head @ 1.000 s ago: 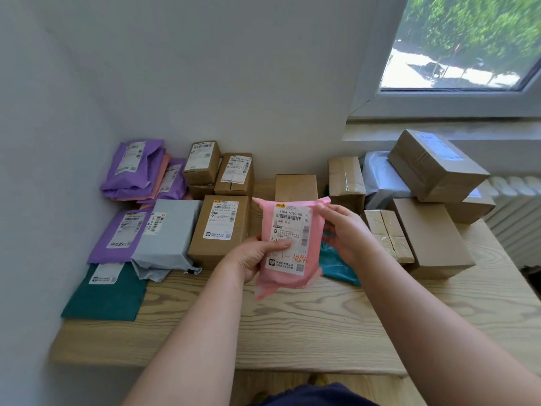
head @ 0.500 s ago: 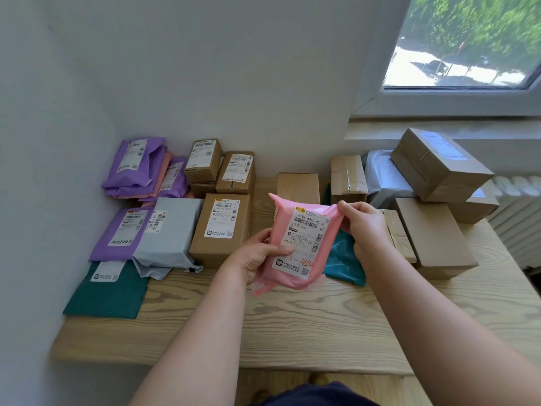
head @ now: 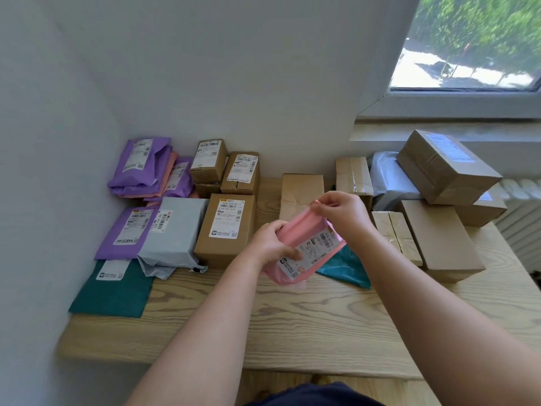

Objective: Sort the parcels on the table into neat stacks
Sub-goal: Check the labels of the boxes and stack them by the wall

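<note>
A pink mailer bag (head: 307,247) with a white label hangs above the middle of the wooden table (head: 292,326), tilted with its label facing right and down. My left hand (head: 270,244) grips its lower left side. My right hand (head: 342,213) pinches its top edge. Under it lies a teal bag (head: 347,268). At the back left a stack of purple and pink bags (head: 143,168) leans by the wall. Beside it stand small labelled boxes (head: 209,161), and a bigger labelled box (head: 227,227) stands in front.
A purple bag (head: 126,232), a grey bag (head: 172,235) and a dark green bag (head: 112,291) lie at the left. Plain brown boxes (head: 439,238) pile up at the right with a large box (head: 445,168) on top. A radiator (head: 524,218) stands at the far right.
The pink bag has turned from upright and facing me to tilted rightward. My right hand moved up to its top edge, and my left hand shifted with it.
</note>
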A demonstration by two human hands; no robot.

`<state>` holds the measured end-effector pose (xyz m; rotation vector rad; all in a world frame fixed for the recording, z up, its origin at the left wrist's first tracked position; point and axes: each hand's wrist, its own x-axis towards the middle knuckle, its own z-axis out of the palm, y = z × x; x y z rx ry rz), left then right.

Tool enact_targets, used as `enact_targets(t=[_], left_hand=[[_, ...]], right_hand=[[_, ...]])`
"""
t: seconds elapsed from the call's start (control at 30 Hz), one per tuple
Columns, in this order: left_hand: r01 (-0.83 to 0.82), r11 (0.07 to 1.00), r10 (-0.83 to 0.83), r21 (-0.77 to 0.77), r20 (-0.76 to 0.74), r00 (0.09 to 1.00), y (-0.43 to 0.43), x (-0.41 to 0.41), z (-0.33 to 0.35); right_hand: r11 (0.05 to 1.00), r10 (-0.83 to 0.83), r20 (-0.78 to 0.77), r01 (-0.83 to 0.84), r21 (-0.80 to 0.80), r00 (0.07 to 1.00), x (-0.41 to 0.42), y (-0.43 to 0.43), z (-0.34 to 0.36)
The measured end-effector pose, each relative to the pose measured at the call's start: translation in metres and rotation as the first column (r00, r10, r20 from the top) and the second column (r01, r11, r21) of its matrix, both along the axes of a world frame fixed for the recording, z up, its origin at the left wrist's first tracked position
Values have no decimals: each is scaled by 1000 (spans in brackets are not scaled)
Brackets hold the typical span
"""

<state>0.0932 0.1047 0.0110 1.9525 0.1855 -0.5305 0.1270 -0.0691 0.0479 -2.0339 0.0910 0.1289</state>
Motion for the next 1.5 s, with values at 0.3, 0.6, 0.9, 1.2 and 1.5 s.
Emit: enact_targets(t=[0.3,0.6,0.9,1.2,1.5], left_hand=[[19,986,-32,-164,-82,996,-1,-1,-2],[-411,779,362,-473,-196,911,8,10,-4],[-495,657,437,-569,-248,865,4,21,-6],[-515,587,455,-625,-272,848,7,23,-6],[-529,552,480,-644,-273,833,4,24,-6]], right_hand=[[964,-120,-98,140,228,988,5,0,2],[948,-197,-100,215,236,975,-5,-22,-2],[944,-182,-187,225,243,965,-16,-15,-22],[950,-174,-165,210,231,971,-15,-12,-21],[902,-265,-196,315,295,944,-10,-14,-23]])
